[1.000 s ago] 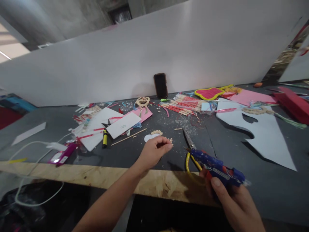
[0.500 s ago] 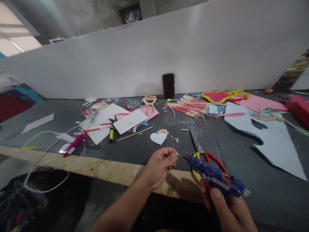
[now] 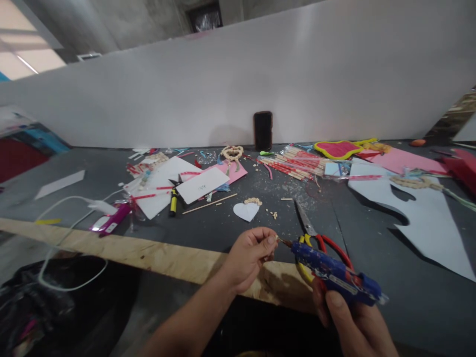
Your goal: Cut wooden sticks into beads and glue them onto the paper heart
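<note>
A blue hot glue gun (image 3: pixel 336 272) is gripped in my right hand (image 3: pixel 353 317), its nozzle pointing left. My left hand (image 3: pixel 253 258) pinches a tiny pale wooden piece (image 3: pixel 276 238) between thumb and forefinger, right at the nozzle's tip. Just beyond my left hand lies a white paper heart (image 3: pixel 246 211), with a row of small wooden pieces (image 3: pixel 253 201) along its upper right edge. Several loose pieces (image 3: pixel 274 215) are scattered to the heart's right. Scissors (image 3: pixel 307 223) with red and yellow handles lie partly hidden under the glue gun.
A phone (image 3: pixel 263 130) leans against the white back panel. Yellow-handled pliers (image 3: pixel 173 201), a white card (image 3: pixel 203 185) and a thin stick (image 3: pixel 210 204) lie left of the heart. Bundled red-patterned sticks (image 3: pixel 297 162) lie behind; a cut white sheet (image 3: pixel 427 223) is at right.
The view has shifted slightly, so everything sits a little differently in frame. Both hands keep their hold, with the glue gun's nozzle still at the small wooden piece.
</note>
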Motion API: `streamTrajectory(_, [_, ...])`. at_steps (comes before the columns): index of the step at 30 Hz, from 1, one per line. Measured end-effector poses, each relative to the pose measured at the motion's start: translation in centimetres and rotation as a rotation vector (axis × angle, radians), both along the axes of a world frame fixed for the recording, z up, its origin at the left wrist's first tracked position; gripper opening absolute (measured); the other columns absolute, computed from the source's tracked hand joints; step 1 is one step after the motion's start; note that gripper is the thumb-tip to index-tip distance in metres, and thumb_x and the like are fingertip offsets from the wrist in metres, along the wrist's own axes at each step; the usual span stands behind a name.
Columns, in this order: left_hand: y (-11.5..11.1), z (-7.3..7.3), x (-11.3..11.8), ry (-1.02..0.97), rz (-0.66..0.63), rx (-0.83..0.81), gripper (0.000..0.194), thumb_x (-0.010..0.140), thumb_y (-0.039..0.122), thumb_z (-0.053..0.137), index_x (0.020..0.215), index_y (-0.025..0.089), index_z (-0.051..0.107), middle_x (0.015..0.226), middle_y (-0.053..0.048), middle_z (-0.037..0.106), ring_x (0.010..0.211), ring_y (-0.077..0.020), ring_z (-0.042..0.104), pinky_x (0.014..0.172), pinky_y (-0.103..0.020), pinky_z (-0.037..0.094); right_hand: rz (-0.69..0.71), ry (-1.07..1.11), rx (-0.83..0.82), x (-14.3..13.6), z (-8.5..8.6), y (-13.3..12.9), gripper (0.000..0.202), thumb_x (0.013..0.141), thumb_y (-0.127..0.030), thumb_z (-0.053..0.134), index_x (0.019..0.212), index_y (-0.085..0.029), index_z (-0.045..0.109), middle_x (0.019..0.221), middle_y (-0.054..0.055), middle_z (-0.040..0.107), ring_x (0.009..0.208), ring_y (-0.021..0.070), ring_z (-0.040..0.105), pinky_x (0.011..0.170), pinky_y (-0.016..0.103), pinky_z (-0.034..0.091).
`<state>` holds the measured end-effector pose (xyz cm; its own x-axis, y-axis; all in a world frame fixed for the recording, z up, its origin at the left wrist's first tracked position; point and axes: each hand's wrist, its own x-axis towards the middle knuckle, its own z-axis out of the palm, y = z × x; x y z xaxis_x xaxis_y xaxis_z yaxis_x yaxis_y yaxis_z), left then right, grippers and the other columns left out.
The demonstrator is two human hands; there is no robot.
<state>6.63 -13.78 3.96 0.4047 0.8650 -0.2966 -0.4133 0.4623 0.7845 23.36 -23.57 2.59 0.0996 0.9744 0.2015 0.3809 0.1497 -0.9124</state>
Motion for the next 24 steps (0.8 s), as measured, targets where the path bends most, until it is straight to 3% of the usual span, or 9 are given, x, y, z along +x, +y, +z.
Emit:
streamTrajectory(6, [-0.1, -0.2, 0.0, -0.001, 0.001, 0.003, 0.023, 0.065, 0.03, 0.074, 0.072, 0.012, 0.061, 0.059, 0.002, 0.051, 0.053, -0.0051, 0.039, 0.054, -0.019, 0.03, -0.026, 0.027, -0.022, -0.3, 0.1, -0.2, 0.019, 0.085, -0.035, 0.045, 0.081, -0.02, 0.057, 0.056, -0.001, 0.057, 0.049, 0.0102, 0.053, 0.048, 0.019, 0.045])
streamTrajectory(10, [-0.2, -0.3, 0.0, 0.008, 0.016, 0.027, 0.021, 0.068, 0.028, 0.072, 0.071, 0.012, 0.06, 0.057, 0.003, 0.048, 0.052, -0.0053, 0.038, 0.055, -0.02, 0.032, -0.137, 0.122, -0.113, -1.0, 0.1, -0.6, 0.023, 0.084, -0.04, 0.046, 0.084, -0.021, 0.057, 0.058, -0.001, 0.057, 0.05, 0.0104, 0.052, 0.048, 0.019, 0.045])
streamTrajectory(13, [0.0, -0.5, -0.1, -0.001, 0.031, 0.037, 0.019, 0.069, 0.026, 0.071, 0.069, 0.012, 0.059, 0.057, 0.003, 0.047, 0.051, -0.0048, 0.037, 0.053, -0.019, 0.03, -0.142, 0.063, -0.111, -0.4, 0.1, -1.0, 0.023, 0.083, -0.041, 0.047, 0.089, -0.022, 0.057, 0.065, 0.001, 0.061, 0.056, 0.013, 0.057, 0.051, 0.021, 0.048])
streamTrajectory(17, [0.2, -0.6, -0.7, -0.047, 0.066, 0.025, 0.018, 0.07, 0.023, 0.07, 0.067, 0.012, 0.056, 0.06, 0.003, 0.044, 0.05, -0.0039, 0.034, 0.05, -0.018, 0.026, -0.181, -0.22, -0.025, 2.6, 1.4, -0.1, 0.039, 0.082, -0.043, 0.045, 0.116, -0.023, 0.049, 0.09, 0.006, 0.066, 0.079, 0.0207, 0.064, 0.066, 0.028, 0.052])
streamTrajectory(21, [0.1, -0.8, -1.8, -0.073, 0.136, 0.009, 0.018, 0.071, 0.022, 0.069, 0.068, 0.012, 0.054, 0.062, 0.003, 0.045, 0.05, -0.0038, 0.033, 0.05, -0.018, 0.026, -0.252, -0.804, 0.065, 6.6, 2.2, 2.9, 0.061, 0.083, -0.046, 0.036, 0.133, -0.012, 0.031, 0.113, 0.019, 0.056, 0.092, 0.0293, 0.06, 0.077, 0.04, 0.049])
streamTrajectory(24, [-0.1, -1.2, -2.3, -0.08, 0.174, 0.013, 0.019, 0.071, 0.024, 0.069, 0.069, 0.013, 0.054, 0.064, 0.003, 0.046, 0.051, -0.0039, 0.034, 0.05, -0.018, 0.027, -0.292, -1.235, 0.077, 9.1, 1.0, 4.8, 0.063, 0.085, -0.042, 0.027, 0.135, -0.003, 0.028, 0.102, 0.024, 0.058, 0.092, 0.0362, 0.057, 0.079, 0.049, 0.044])
